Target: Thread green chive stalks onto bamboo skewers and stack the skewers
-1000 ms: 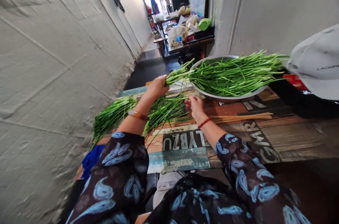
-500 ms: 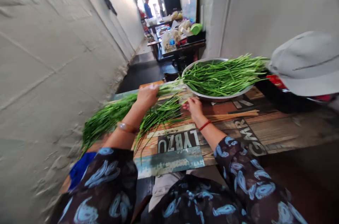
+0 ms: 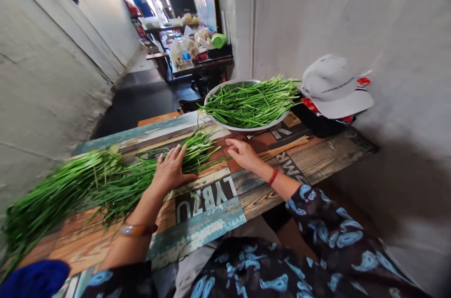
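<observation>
My left hand (image 3: 172, 170) lies over a loose pile of long green stalks (image 3: 200, 147), its fingers apart and touching the near side of the pile. My right hand (image 3: 242, 152) is just above the table, right of the stalk tips, with its fingers apart and nothing seen in them. A bigger bunch of green stalks (image 3: 63, 190) rests at the table's left. Behind my right hand, a metal bowl (image 3: 243, 129) is heaped with green stalks (image 3: 253, 103).
A pale cap (image 3: 331, 84) sits on a black item at the table's (image 3: 211, 215) right end. Thin sticks (image 3: 285, 146) lie near the bowl. Blue cloth (image 3: 38, 279) is at lower left. Walls flank both sides; farther tables (image 3: 204, 66) and two people stand beyond.
The bunch that my left hand held now lies at the left of the table. My left hand has come down onto the loose pile, and my right hand has opened. The view has swung right.
</observation>
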{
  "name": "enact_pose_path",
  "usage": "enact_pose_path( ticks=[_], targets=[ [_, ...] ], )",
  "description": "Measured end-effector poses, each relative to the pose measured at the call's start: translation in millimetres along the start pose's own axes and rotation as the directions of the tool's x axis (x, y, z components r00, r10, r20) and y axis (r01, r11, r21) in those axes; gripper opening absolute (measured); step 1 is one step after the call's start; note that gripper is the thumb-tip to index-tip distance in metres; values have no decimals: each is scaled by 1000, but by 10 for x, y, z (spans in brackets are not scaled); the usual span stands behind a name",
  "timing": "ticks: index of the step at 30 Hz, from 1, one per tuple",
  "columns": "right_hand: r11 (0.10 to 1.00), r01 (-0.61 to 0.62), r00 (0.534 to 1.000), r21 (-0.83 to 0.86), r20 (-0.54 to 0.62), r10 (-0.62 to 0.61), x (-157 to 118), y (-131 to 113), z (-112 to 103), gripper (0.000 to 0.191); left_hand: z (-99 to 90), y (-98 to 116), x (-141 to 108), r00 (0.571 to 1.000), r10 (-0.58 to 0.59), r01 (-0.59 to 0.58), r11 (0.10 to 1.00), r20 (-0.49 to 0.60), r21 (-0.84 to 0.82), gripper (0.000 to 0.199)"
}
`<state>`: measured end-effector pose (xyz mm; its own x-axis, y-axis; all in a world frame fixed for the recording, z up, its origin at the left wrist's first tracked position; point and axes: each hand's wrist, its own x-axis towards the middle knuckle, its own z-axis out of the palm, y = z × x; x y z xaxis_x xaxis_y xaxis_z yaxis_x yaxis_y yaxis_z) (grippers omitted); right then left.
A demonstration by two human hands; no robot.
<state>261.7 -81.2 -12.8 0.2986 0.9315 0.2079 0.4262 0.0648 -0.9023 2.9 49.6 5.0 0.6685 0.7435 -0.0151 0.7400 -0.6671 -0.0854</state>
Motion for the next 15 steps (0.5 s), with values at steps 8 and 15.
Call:
enact_pose_path(
  ticks=[8, 15],
  targets=[
    [850, 333, 940, -408, 209, -268, -502, 148, -844, 41, -54, -151, 172, 988, -56, 60, 998, 146, -22, 117],
    [566, 296, 952, -770, 286, -108, -683, 667, -1514, 54, 4, -160, -16, 987, 80, -67, 993, 136, -99, 125]
  ],
)
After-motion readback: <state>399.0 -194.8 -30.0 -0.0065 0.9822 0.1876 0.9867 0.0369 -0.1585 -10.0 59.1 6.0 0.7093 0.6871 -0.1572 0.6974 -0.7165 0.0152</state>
